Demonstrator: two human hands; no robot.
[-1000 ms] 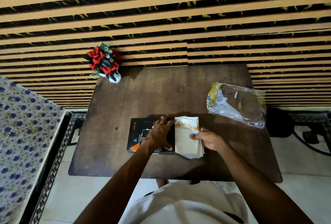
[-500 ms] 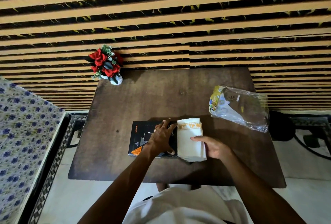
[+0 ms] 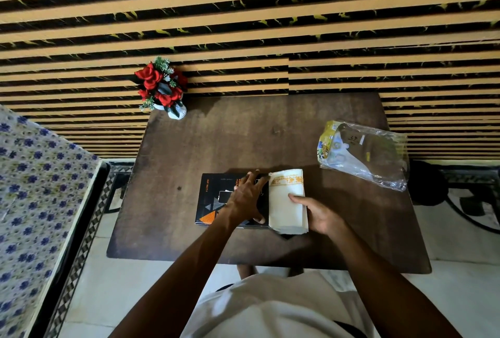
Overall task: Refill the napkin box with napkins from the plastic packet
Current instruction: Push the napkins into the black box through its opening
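The cream-coloured stack of folded paper napkins with a gold patterned band (image 3: 288, 199) has already been taken out of the crumpled clear plastic packet with yellow printing (image 3: 362, 155), which lies well apart at the right of the dark brown wooden table (image 3: 243, 137) and looks largely emptied (its contents cannot be fully made out through the glare). The stack is set against the right end of the flat black cardboard napkin box with an orange triangle print (image 3: 213, 199), touching it, and appears to be partly entered at that end, though how far it has gone in cannot be told. The box is steadied by the left hand (image 3: 247, 199), which is spread flat over its top with the fingers reaching the open end; nothing is gripped, only pressed down. The napkins are grasped by the right hand (image 3: 319, 214), fingers laid over the top of the stack and the thumb hidden beneath or behind it. What remains, by this judgement, is for the stack to be slid fully inside and the box end closed. A small white vase of red artificial roses (image 3: 162, 89) stands untouched at the far left corner.
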